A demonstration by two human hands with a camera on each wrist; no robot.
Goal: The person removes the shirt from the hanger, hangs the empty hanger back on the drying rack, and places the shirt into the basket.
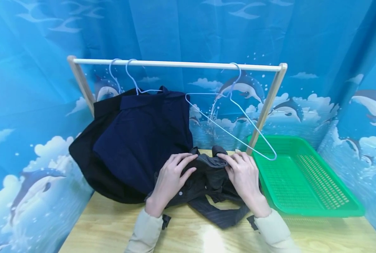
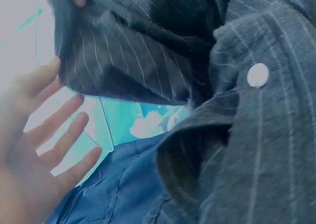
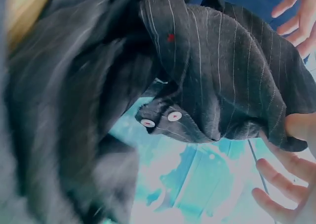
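A dark pinstriped shirt point(image 1: 203, 179) with white buttons lies bunched up, partly lifted off the table, between both hands. My right hand point(image 1: 243, 172) pinches its upper edge between thumb point(image 3: 300, 129) and fingers. At the other end of that edge is my left hand point(image 1: 172, 174), its fingers spread and a fingertip point(image 2: 52, 68) touching the cloth. Just behind the shirt, a bare light-blue hanger point(image 1: 208, 117) hangs tilted from the rack's rail point(image 1: 181, 64). Close up, the left wrist view shows a white button point(image 2: 257, 75) on the striped cloth.
Navy point(image 1: 150, 133) and black garments point(image 1: 83, 151) hang on hangers at the rack's left, their lower parts reaching the table point(image 1: 90, 225). At the right stands a green plastic basket point(image 1: 284, 182). A blue dolphin-print curtain point(image 1: 188, 21) surrounds the table.
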